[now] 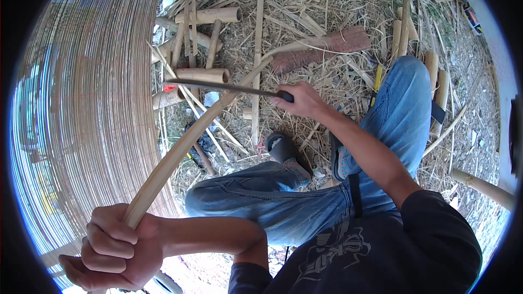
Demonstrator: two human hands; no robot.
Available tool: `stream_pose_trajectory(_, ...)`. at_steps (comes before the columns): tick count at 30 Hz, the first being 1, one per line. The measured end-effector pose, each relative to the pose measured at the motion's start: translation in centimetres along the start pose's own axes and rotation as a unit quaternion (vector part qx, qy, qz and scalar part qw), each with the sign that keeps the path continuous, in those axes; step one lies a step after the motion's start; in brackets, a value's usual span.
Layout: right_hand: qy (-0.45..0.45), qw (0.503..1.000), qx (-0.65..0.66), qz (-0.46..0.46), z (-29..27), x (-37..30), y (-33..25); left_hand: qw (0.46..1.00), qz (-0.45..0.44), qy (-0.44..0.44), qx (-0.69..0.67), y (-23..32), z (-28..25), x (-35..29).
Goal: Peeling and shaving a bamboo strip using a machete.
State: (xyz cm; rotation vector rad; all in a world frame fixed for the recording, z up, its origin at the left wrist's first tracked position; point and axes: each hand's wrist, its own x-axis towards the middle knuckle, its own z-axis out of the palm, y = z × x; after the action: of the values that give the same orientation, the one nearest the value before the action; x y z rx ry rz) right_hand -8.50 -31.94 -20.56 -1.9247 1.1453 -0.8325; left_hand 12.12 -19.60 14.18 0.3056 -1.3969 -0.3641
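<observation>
My left hand grips the near end of a long curved bamboo strip, which arcs up and away toward the middle of the ground. Further out, my right hand holds the dark handle of a long thin knife. Its blade lies across the strip, pointing left, and touches it near the strip's upper part. My knees in blue jeans are bent below the strip.
A large round woven bamboo piece fills the left side. Cut bamboo tubes, splints and shavings litter the ground ahead. A reddish flat slab lies beyond the knife. More bamboo poles lie at the right.
</observation>
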Motion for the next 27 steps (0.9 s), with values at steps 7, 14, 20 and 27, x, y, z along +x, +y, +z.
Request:
stream_pose_trajectory(7, -0.03, 0.986, -0.031, 0.161, 0.5, -1.5, 7.2, 1.0, 0.006, 0.02, 0.012, 0.2, -0.2, -0.2)
stream_pose_trajectory(14, -0.079, 0.927, -0.104, 0.351, -0.2, -3.7, 11.5, 0.999, 0.015, -0.032, 0.016, 0.4, -2.1, 0.3)
stream_pose_trajectory(20, -0.039, 0.978, -0.07, 0.191, -0.3, -1.1, 5.8, 1.0, 0.009, -0.005, -0.004, 0.3, -1.6, 0.2)
stream_pose_trajectory(27, -0.089, 0.996, 0.022, -0.024, -2.1, 0.3, -3.2, 0.979, -0.027, -0.007, -0.202, 1.0, -3.1, 0.5)
